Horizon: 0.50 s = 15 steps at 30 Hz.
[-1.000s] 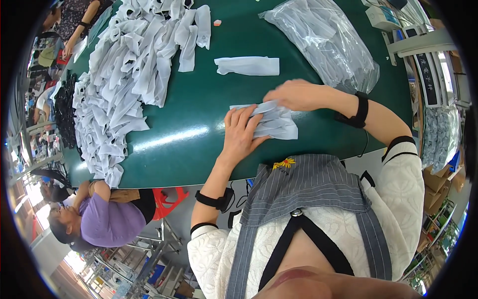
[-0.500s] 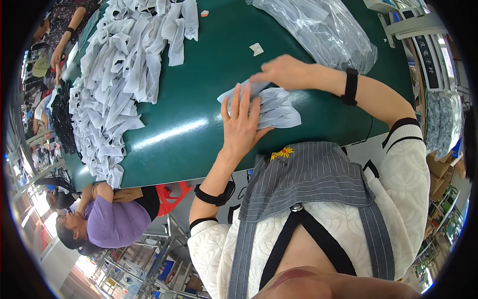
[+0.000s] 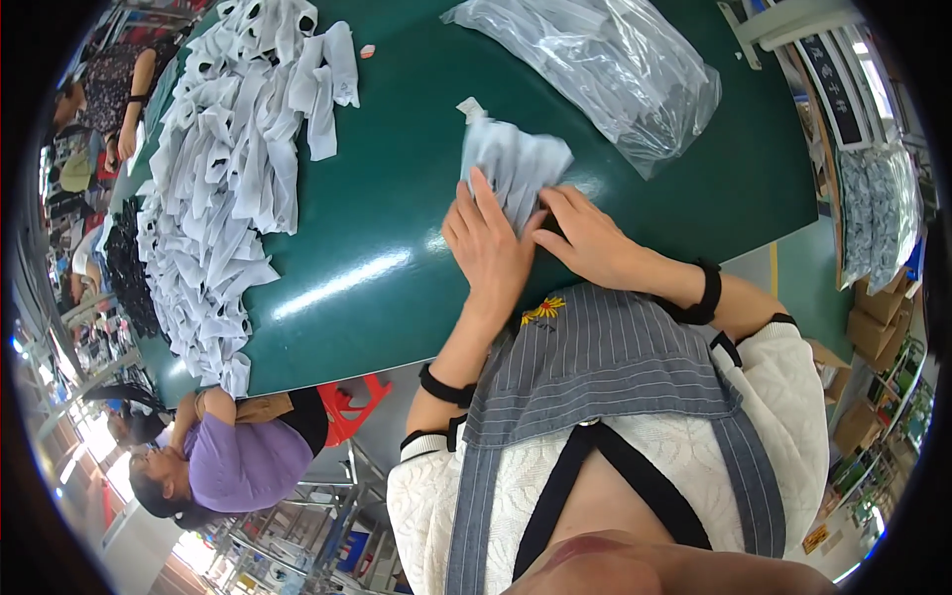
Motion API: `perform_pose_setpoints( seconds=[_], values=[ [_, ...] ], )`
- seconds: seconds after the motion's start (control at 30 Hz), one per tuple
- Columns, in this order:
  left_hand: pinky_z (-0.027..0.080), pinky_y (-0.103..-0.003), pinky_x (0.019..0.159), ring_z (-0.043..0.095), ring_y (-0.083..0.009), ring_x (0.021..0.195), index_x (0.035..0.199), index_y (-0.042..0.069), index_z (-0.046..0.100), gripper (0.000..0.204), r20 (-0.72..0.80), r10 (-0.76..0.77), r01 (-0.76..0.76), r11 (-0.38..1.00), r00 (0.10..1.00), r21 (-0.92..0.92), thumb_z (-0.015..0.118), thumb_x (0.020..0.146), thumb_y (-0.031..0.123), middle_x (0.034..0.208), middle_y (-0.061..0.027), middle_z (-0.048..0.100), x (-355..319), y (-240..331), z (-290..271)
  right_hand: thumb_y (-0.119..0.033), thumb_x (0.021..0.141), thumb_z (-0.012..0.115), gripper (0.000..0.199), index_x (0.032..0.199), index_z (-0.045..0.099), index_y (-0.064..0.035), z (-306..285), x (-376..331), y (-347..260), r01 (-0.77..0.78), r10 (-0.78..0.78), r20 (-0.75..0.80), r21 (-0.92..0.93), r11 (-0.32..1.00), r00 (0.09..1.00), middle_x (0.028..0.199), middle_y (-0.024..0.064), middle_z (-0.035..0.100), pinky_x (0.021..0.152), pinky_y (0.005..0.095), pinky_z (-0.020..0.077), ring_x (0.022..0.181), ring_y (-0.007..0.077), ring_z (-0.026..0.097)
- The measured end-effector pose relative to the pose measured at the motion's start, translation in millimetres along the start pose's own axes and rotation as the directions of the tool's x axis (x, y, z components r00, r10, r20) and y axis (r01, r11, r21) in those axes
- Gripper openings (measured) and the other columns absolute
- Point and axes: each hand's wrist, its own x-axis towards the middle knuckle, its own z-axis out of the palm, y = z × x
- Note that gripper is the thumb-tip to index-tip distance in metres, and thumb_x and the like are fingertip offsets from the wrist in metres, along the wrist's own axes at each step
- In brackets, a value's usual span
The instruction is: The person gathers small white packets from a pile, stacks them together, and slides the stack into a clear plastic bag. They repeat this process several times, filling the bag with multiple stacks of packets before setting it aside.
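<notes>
A small bundle of light grey cloth pieces (image 3: pixel 518 157) fans out over the green table in front of me, its far end blurred by motion. My left hand (image 3: pixel 488 233) grips it from the left, with fingers laid over the near part and the thumb hidden. On the other side my right hand (image 3: pixel 593 238) has its fingertips closed at the near right edge of the same bundle. Gathered folds show between the two hands. A small white scrap or tag (image 3: pixel 470 107) lies just past the cloth, partly covered by it.
A long heap of similar grey pieces (image 3: pixel 223 178) covers the table's left side. A clear plastic bag of grey pieces (image 3: pixel 620 79) lies at the far right. A small orange-and-white scrap (image 3: pixel 368 51) sits beyond. Someone in purple (image 3: pixel 243 451) leans at the left table edge; another person (image 3: pixel 124 89) stands farther off.
My right hand has come down and nearer, from the bundle's far edge to its near right side. The bundle has turned, and its wide end now points away from me. The view has shifted slightly.
</notes>
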Motion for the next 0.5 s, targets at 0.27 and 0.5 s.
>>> perform_pose_setpoints(
  seconds=[0.27,0.5],
  values=[
    [0.041,-0.047,0.093,0.051,-0.0383,0.110,0.135,-0.003,0.045,0.056,0.289,-0.115,0.257,0.815,0.950,-0.519,0.064,0.083,0.006,0.121,-0.0244,0.052,-32,10,-32,-0.030,0.072,0.077,0.092,0.146,0.030,0.0006,10,36,8,0.165,-0.219,-0.103,-0.384,0.908,0.970,0.139,0.0222,0.040,0.104,0.0477,0.0332,0.126,0.0380,0.042],
    [0.041,-0.042,0.096,0.053,-0.0347,0.112,0.123,0.000,0.056,0.035,-0.101,0.012,-0.041,0.957,0.995,-0.287,0.055,0.088,0.000,0.121,-0.0176,0.057,32,-58,-15,-0.024,0.067,0.079,0.095,0.147,0.032,-0.0036,19,40,3,0.185,-0.253,-0.114,-0.415,0.891,0.961,0.136,0.0212,0.041,0.100,0.0479,0.0341,0.122,0.0372,0.043]
  ],
)
